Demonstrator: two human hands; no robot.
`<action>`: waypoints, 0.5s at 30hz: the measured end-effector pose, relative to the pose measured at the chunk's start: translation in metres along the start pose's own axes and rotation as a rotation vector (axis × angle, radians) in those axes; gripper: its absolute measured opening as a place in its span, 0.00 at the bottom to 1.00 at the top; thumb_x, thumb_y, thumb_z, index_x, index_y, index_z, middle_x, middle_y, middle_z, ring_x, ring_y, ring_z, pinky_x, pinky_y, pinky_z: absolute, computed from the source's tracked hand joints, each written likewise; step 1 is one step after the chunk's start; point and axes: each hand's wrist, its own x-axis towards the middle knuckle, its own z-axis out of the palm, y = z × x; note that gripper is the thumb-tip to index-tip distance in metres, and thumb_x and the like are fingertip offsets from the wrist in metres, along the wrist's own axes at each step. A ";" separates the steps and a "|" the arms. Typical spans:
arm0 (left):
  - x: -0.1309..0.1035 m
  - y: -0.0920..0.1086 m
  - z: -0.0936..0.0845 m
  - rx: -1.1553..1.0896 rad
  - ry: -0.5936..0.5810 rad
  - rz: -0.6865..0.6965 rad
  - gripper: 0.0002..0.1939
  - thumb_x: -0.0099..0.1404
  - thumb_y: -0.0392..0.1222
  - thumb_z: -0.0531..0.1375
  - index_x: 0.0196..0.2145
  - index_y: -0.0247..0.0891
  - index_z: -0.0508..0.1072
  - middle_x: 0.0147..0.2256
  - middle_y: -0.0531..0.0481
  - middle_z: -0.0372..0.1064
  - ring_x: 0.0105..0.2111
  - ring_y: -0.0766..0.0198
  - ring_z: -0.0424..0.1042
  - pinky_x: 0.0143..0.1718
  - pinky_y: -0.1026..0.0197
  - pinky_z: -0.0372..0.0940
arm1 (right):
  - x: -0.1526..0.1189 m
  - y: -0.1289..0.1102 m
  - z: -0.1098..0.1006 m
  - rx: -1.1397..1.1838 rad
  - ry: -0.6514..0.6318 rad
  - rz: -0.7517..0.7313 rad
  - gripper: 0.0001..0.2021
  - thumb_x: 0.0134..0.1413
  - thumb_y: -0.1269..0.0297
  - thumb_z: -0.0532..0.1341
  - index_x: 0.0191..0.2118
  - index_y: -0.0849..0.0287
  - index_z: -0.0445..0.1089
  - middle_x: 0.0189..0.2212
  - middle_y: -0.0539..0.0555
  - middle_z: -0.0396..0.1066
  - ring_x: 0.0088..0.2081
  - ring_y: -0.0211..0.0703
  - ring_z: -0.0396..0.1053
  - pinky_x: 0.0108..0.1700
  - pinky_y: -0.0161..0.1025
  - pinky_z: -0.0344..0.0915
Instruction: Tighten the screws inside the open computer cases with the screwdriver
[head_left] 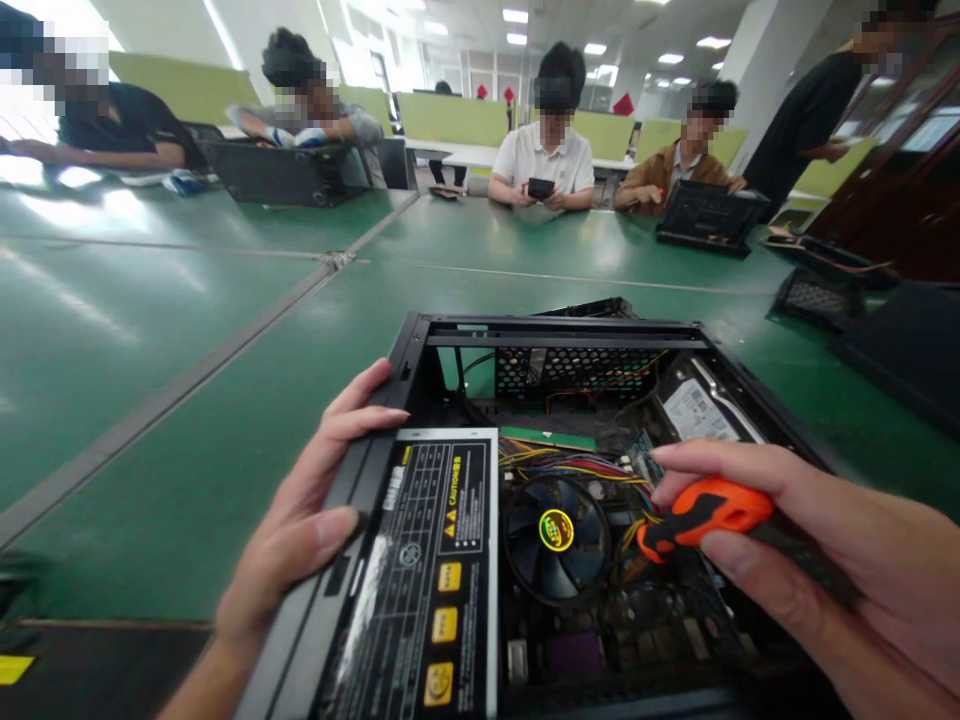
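An open black computer case (420,345) lies on the green table in front of me. My left hand (300,520) grips its left wall, fingers curled over the edge beside the power supply (435,560) with its yellow warning labels. My right hand (840,560) holds a screwdriver with an orange and black handle (705,515) above the inside of the case. Below the handle sit the round CPU fan (555,535), coloured wire bundles (570,465) and a hard drive (701,410) at the back right.
Several people sit or stand round the far side of the green table (187,400), some with other black computer cases (281,170), (709,215). More black case parts (817,295) lie at the right. A metal seam (150,410) crosses the table diagonally.
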 end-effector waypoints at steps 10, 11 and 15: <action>-0.002 0.001 0.001 0.013 0.025 -0.023 0.24 0.51 0.50 0.61 0.46 0.44 0.76 0.68 0.60 0.47 0.67 0.45 0.45 0.55 0.59 0.65 | -0.007 0.011 0.007 0.066 0.006 -0.014 0.20 0.61 0.61 0.57 0.59 0.42 0.60 0.41 0.46 0.78 0.33 0.45 0.78 0.37 0.37 0.76; -0.002 0.001 0.001 0.010 0.023 -0.024 0.24 0.51 0.50 0.61 0.46 0.43 0.76 0.68 0.60 0.47 0.67 0.44 0.46 0.55 0.58 0.65 | -0.007 0.011 0.008 0.067 0.003 -0.024 0.20 0.62 0.61 0.57 0.59 0.43 0.60 0.41 0.46 0.78 0.32 0.46 0.78 0.38 0.38 0.76; -0.002 0.000 0.002 -0.010 0.039 -0.018 0.23 0.51 0.49 0.60 0.45 0.43 0.76 0.68 0.59 0.48 0.66 0.43 0.47 0.52 0.57 0.67 | -0.008 0.013 0.009 0.030 -0.008 -0.048 0.22 0.62 0.59 0.56 0.61 0.43 0.58 0.45 0.47 0.77 0.38 0.48 0.78 0.42 0.39 0.76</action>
